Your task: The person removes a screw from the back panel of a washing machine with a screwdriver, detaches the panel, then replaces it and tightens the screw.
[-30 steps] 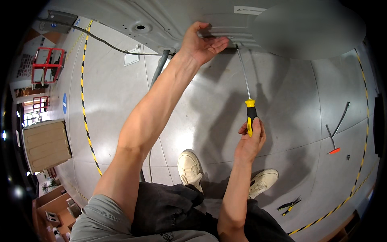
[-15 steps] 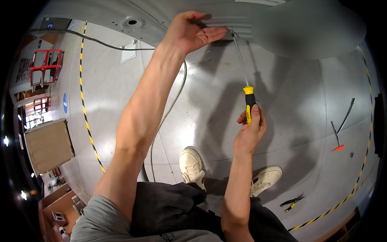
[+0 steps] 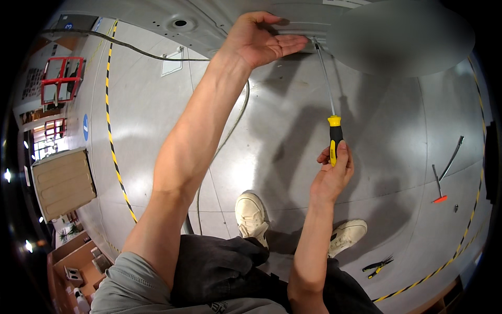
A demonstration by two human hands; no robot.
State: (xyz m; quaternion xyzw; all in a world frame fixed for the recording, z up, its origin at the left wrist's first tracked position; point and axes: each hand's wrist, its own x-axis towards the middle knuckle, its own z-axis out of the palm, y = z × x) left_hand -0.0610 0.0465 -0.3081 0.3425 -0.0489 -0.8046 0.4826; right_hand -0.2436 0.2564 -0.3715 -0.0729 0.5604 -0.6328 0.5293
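Note:
My right hand (image 3: pixel 332 177) is closed around the yellow-and-black handle of a screwdriver (image 3: pixel 335 137). The long metal shaft points away from me, and its tip meets the lower edge of a large grey sheet-metal panel (image 3: pixel 219 13). Palm up, my left hand (image 3: pixel 257 46) lies against that edge with its fingers stretched out and thumb apart. Its fingertips end just left of the screwdriver tip. What the tip bears on is too small to make out, and a blurred grey oval hides the panel to its right.
On the floor at the right lie a tool with an orange handle (image 3: pixel 440 199), a metal rod (image 3: pixel 452 159) and a small metal piece (image 3: pixel 456 208). Pliers (image 3: pixel 377 267) lie nearer. A cable (image 3: pixel 230 128) runs beneath my left arm. A beige box (image 3: pixel 64 184) stands left.
The view has shifted slightly. Both hands and the screwdriver appear a little further right, along with the panel. My grip on the handle looks the same, and the tip remains at the panel edge.

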